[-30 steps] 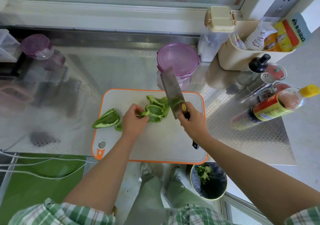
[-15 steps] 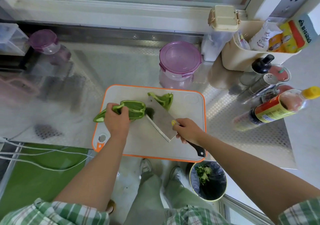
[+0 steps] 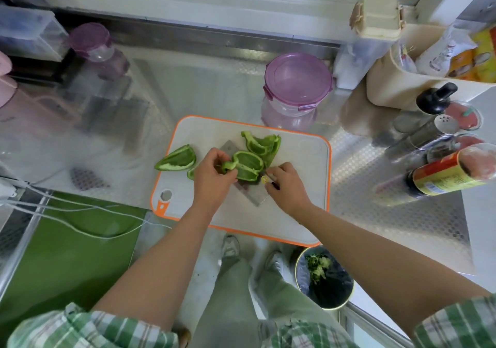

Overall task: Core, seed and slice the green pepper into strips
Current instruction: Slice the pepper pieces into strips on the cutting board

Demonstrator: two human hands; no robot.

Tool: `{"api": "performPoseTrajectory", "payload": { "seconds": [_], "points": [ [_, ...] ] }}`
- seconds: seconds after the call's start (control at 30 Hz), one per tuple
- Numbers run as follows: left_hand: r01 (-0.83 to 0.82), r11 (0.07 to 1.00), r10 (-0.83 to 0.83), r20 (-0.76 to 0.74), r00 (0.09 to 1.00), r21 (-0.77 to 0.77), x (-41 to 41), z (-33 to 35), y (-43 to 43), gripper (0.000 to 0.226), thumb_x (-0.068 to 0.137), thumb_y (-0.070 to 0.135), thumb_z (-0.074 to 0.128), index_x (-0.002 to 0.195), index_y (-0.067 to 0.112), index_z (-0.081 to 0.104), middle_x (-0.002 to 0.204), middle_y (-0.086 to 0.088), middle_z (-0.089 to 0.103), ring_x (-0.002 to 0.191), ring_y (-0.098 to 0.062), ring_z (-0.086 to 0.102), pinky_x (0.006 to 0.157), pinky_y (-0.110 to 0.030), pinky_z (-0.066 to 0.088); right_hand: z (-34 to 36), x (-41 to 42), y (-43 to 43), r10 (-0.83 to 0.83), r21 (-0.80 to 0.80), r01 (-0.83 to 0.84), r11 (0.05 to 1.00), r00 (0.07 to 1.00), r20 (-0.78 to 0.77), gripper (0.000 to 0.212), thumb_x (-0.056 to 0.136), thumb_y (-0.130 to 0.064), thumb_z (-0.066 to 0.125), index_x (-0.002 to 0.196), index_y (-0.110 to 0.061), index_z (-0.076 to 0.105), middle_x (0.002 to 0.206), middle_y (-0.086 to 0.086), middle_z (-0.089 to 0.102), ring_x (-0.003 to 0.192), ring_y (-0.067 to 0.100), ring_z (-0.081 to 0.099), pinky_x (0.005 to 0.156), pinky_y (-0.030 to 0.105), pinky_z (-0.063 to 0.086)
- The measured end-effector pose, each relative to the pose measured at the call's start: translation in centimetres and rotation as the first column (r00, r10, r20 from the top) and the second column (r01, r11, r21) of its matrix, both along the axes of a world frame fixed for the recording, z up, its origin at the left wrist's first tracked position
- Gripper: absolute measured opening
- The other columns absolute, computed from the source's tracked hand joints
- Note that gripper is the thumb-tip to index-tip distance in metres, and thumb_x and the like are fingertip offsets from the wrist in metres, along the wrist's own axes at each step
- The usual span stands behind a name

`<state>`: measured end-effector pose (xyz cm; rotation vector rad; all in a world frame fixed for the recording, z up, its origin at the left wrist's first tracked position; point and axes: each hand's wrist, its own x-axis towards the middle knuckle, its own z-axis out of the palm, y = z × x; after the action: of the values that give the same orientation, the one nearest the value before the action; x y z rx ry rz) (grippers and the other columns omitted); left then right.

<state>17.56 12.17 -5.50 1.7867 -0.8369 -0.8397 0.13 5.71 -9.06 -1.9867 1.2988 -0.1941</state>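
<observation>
Pepper piece [image 3: 248, 169] moved onto flat knife [image 3: 255, 196] beside our right hand [image 3: 287, 186], gripping it; left hand [image 3: 212, 176] pinches pepper. Strips likely next.

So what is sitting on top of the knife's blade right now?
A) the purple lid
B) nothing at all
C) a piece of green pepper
C: the green pepper piece, pinched by the left hand, lies across the cleaver, which the right hand holds low on the cutting board.

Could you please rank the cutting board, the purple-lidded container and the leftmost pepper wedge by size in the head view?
1. cutting board
2. purple-lidded container
3. leftmost pepper wedge
None look alike.
</observation>
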Motion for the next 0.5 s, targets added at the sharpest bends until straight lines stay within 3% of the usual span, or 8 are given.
{"api": "performPoseTrajectory", "payload": {
  "seconds": [0.07, 0.13, 0.2, 0.27, 0.33, 0.4, 0.5],
  "points": [
    [0.048, 0.999, -0.048, 0.003, 0.999, -0.004, -0.5, 0.4, -0.4, 0.027, 0.060, 0.011, 0.064, 0.073, 0.032, 0.053, 0.068, 0.012, 0.054, 0.065, -0.014, 0.050, 0.067, -0.055, 0.056, 0.4, -0.4, -0.1, -0.082, -0.016, 0.083, 0.996, 0.995, 0.049, 0.030, 0.090, -0.009, 0.055, 0.120, -0.004, 0.063, 0.108, 0.014, 0.054, 0.097, 0.030, 0.056, 0.088, 0.038, 0.045],
    [0.081, 0.997, -0.081, 0.002, 0.997, -0.011, -1.0, 0.6, -0.8, 0.029, 0.062, 0.005, 0.065, 0.073, 0.028, 0.052, 0.069, 0.010, 0.053, 0.062, -0.009, 0.050, 0.065, -0.048, 0.055, 1.5, -0.7, -0.1, -0.193, 0.016, 0.192, 0.981, 0.974, 0.119, 0.023, 0.095, -0.015, 0.051, 0.113, -0.010, 0.064, 0.101, 0.008, 0.060, 0.086, 0.021, 0.058, 0.081, 0.032, 0.046],
    [0.126, 0.992, -0.125, 0.011, 0.992, -0.020, -1.3, 0.7, -1.2, 0.030, 0.063, 0.002, 0.065, 0.074, 0.027, 0.051, 0.070, 0.011, 0.053, 0.062, -0.006, 0.049, 0.066, -0.045, 0.053, 2.8, -0.9, -0.1, -0.342, 0.222, 0.294, 0.930, 0.913, 0.221, 0.020, 0.096, -0.029, 0.052, 0.107, -0.015, 0.061, 0.091, 0.005, 0.065, 0.071, 0.016, 0.061, 0.070, 0.030, 0.047],
    [0.194, 0.981, -0.194, 0.015, 0.981, -0.026, -1.8, 0.7, -1.8, 0.034, 0.065, -0.002, 0.066, 0.075, 0.027, 0.051, 0.070, 0.015, 0.053, 0.067, -0.008, 0.050, 0.069, -0.047, 0.056, 3.6, -1.0, -0.1, -0.443, 0.435, 0.320, 0.842, 0.869, 0.218, 0.030, 0.094, -0.042, 0.056, 0.101, -0.013, 0.057, 0.083, 0.006, 0.067, 0.057, 0.015, 0.058, 0.055, 0.028, 0.046],
    [0.259, 0.965, -0.258, 0.035, 0.966, -0.031, -2.7, 0.9, -2.4, 0.043, 0.068, -0.014, 0.066, 0.075, 0.025, 0.049, 0.072, 0.015, 0.052, 0.068, -0.004, 0.051, 0.069, -0.037, 0.056, 3.8, -1.0, 0.2, -0.512, 0.541, 0.342, 0.768, 0.836, 0.199, 0.038, 0.092, -0.044, 0.060, 0.095, -0.006, 0.056, 0.075, 0.008, 0.064, 0.048, 0.016, 0.052, 0.044, 0.025, 0.040],
    [0.319, 0.947, -0.317, 0.046, 0.947, -0.033, -3.8, 1.1, -2.7, 0.046, 0.070, -0.020, 0.064, 0.076, 0.023, 0.047, 0.075, 0.011, 0.051, 0.067, 0.004, 0.051, 0.067, -0.017, 0.049, 3.9, -1.3, 0.8, -0.644, 0.589, 0.423, 0.689, 0.730, 0.229, 0.037, 0.092, -0.037, 0.063, 0.094, 0.000, 0.056, 0.068, 0.010, 0.059, 0.041, 0.014, 0.047, 0.038, 0.022, 0.035],
    [0.436, 0.898, -0.428, 0.107, 0.897, -0.055, -5.1, 1.0, -2.9, 0.046, 0.070, -0.011, 0.067, 0.077, 0.029, 0.047, 0.075, 0.013, 0.053, 0.072, 0.001, 0.052, 0.070, -0.019, 0.047, 3.8, -2.8, 2.0, -0.796, 0.663, 0.507, 0.550, 0.559, 0.233, 0.035, 0.092, -0.029, 0.064, 0.104, 0.003, 0.057, 0.067, 0.012, 0.056, 0.040, 0.013, 0.049, 0.040, 0.022, 0.037]
  ]
}}
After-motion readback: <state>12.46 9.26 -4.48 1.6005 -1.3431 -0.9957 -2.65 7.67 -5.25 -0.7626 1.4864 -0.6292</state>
